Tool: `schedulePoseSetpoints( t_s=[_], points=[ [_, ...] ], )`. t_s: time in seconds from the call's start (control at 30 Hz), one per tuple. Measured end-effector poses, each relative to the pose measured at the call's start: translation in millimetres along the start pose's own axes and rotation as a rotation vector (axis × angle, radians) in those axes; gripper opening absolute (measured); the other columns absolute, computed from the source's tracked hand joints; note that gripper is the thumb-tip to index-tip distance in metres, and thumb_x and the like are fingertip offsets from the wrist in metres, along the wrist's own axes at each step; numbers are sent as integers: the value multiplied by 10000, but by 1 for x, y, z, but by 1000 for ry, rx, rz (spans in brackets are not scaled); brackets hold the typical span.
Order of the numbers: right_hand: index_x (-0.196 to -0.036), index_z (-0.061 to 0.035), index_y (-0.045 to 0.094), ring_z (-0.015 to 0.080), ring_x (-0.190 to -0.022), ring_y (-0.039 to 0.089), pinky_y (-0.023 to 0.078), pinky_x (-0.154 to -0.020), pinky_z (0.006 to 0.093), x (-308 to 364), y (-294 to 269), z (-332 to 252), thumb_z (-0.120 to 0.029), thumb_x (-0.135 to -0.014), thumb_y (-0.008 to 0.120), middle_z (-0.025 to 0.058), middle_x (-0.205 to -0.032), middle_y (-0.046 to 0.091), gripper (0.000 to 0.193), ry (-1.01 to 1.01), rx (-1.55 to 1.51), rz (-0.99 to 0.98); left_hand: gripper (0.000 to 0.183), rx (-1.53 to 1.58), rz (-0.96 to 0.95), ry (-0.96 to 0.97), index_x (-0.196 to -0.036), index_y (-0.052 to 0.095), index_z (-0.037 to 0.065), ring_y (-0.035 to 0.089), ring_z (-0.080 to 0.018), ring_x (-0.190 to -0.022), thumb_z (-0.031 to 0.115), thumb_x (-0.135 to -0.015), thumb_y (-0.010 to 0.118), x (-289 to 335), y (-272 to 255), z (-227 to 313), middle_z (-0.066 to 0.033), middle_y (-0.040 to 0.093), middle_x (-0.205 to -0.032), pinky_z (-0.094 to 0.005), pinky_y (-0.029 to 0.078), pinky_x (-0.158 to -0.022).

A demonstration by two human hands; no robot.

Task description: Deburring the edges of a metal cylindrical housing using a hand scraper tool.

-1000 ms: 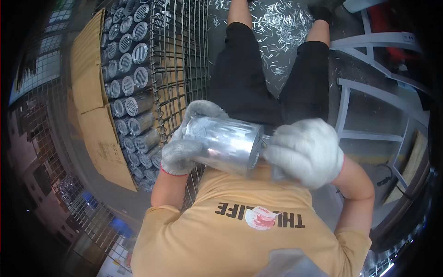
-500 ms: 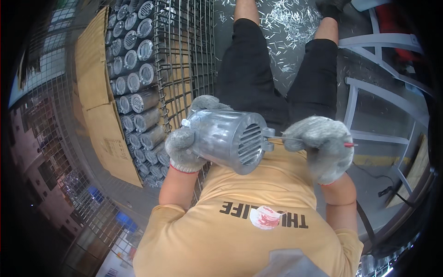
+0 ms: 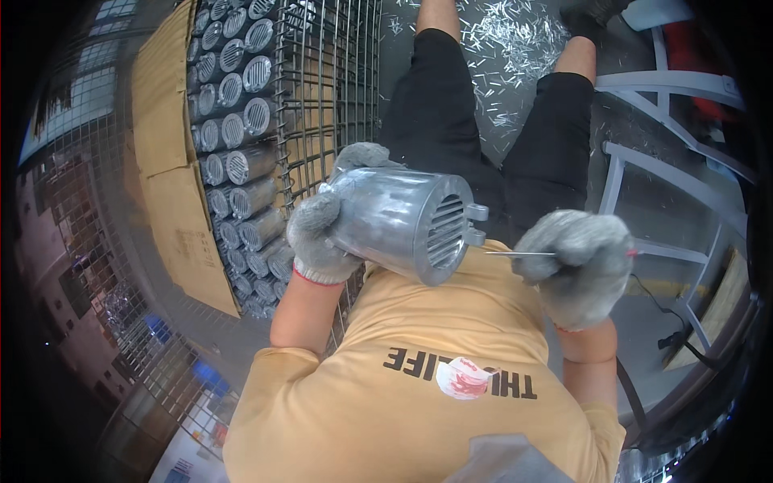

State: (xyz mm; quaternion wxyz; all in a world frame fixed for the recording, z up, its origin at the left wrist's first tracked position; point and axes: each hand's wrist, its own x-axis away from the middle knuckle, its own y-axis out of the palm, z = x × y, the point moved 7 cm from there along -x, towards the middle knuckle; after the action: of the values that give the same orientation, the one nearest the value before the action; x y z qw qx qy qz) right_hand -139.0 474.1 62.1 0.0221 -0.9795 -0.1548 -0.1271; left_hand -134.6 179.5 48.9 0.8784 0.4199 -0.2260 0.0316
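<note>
A silvery cylindrical metal casting lies on its side in front of my belly. Its slotted end faces right, and two small lugs stick out from that end. My left hand, in a grey knitted glove, is wrapped round the casting's other end. In my gloved right hand is a thin straight metal rod tool with a reddish end showing behind the fist. Its tip points left, just below the lugs and apart from them. Whether the tool is a file or a pick, I cannot tell.
At left, a wire cage holds stacked rows of similar castings, with a cardboard sheet along its side. Thin metal slivers litter the floor ahead. Pale metal frames stand at right, near a cable.
The rod's tip has come away from the lugs as my right hand moved slightly right and down. My left hand has raised the casting a little in the picture.
</note>
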Motion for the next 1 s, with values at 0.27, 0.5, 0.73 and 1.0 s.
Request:
schedulePoseSetpoints(
  t_s=[0.27,0.5,0.73,1.0],
  points=[
    [-1021,-46,706,272,-708,691,549,-617,347,-28,65,-90,-26,-684,733,81,-843,701,339,-707,498,-263,777,-46,67,10,-1338,469,6,613,-379,-1205,436,-749,735,2,10,2,-251,594,-1271,-498,530,-1039],
    [-1098,10,658,107,-769,659,553,-666,273,-36,56,-28,-112,-1069,494,59,-922,722,207,113,-403,-72,804,-24,40,42,-1362,457,5,614,-410,-1197,431,-742,742,-5,6,3,-271,592,-1286,-524,535,-1028],
    [-1123,8,667,143,-811,660,557,-710,288,-24,53,-37,-48,-1030,523,91,-951,718,180,-149,-266,-173,790,131,17,57,-1366,441,6,613,-399,-1198,320,-704,735,-6,6,3,-243,574,-1279,-509,520,-1060],
    [-1082,-3,689,202,-742,722,571,-682,293,-45,72,-50,69,-906,628,111,-882,726,199,-328,145,-161,819,-109,50,99,-1349,464,7,603,-394,-1196,406,-705,773,-3,1,12,-259,561,-1291,-513,532,-1037]
  ],
)
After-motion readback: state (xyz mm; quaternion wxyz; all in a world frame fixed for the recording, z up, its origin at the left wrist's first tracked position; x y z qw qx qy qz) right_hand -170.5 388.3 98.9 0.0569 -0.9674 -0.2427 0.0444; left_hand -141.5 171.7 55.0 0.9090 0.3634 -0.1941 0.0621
